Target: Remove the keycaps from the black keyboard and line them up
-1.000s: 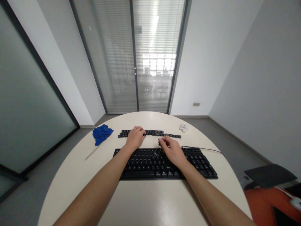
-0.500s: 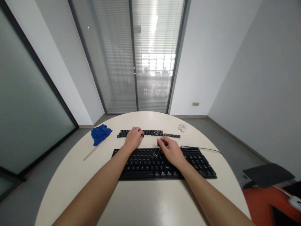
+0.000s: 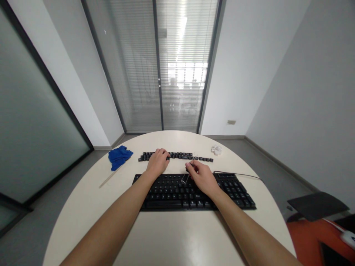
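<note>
Right hand (image 3: 203,176) pinched on wire tool (image 3: 186,178) above keyboard (image 3: 169,191), left hand (image 3: 158,162) half-curled over keycaps (image 3: 181,156), hold unclear

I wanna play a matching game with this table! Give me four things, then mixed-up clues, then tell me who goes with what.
Things:
1. cloth
2. crumpled wad
3. left hand
4. right hand

Clues:
A. white, near the far right edge
B. holding a wire tool over the keyboard
C. blue, beside a thin stick
D. at the loose keycaps

Pairs: 1-C, 2-A, 3-D, 4-B
</note>
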`<state>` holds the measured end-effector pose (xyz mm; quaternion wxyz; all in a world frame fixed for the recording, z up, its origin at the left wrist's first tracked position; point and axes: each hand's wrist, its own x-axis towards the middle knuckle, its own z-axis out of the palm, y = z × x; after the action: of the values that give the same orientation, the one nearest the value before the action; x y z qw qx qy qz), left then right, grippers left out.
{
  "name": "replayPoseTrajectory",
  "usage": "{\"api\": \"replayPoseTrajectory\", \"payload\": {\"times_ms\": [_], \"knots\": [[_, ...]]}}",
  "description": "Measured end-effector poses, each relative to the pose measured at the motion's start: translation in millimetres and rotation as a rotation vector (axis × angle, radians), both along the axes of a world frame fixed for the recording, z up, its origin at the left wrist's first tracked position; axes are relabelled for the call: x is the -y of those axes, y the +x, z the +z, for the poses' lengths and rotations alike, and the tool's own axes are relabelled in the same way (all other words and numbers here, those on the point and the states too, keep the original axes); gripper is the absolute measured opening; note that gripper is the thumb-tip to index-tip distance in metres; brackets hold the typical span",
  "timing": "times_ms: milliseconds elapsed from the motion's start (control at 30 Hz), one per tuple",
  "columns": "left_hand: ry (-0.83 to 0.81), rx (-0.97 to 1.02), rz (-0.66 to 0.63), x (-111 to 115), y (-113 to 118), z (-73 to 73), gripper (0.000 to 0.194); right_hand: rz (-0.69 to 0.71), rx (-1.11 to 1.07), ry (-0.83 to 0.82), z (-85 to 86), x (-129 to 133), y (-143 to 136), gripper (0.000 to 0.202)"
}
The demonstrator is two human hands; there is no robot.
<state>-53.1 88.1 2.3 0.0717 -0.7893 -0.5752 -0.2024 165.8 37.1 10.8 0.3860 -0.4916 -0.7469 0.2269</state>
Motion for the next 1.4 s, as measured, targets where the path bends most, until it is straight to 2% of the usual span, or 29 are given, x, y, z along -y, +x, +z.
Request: {"api": "replayPoseTrajectory", "payload": {"times_ms": [167, 267, 367, 500, 767, 867, 967, 1100, 1400], "knots": [[-0.012, 0.044, -0.03, 17, 8, 4.2, 0.023, 0.066, 0.026, 0.008, 4.4, 2, -1, 0.035], [-0.083, 0.121, -0.054, 35, 16, -1.6, 0.026, 0.131, 0.024, 0.011, 7.1, 5, -2, 0.032], [-0.145, 0.226, -0.109, 53, 21, -9.0, 0.02, 0.185, 0.0, 0.006, 7.8, 6, -3, 0.03], [-0.183, 0.352, -0.229, 65, 19, -11.9, 0.019, 0.241, -0.019, -0.007, 6.3, 7, -6, 0.032], [-0.176, 0.382, -0.247, 68, 17, -10.1, 0.023, 0.325, 0.121, 0.016, 8.7, 13, -12, 0.036], [-0.177, 0.373, -0.26, 67, 17, -8.9, 0.023, 0.309, 0.124, 0.029, 9.1, 11, -10, 0.036], [-0.192, 0.33, -0.325, 66, 13, -5.4, 0.022, 0.249, 0.115, 0.038, 7.7, 7, -7, 0.038], [-0.231, 0.308, -0.423, 69, 6, -1.0, 0.02, 0.239, 0.115, 0.029, 5.4, 3, -3, 0.037], [-0.241, 0.311, -0.53, 77, 7, 1.6, 0.018, 0.389, 0.09, -0.045, 7.5, 0, 6, 0.032]]}}
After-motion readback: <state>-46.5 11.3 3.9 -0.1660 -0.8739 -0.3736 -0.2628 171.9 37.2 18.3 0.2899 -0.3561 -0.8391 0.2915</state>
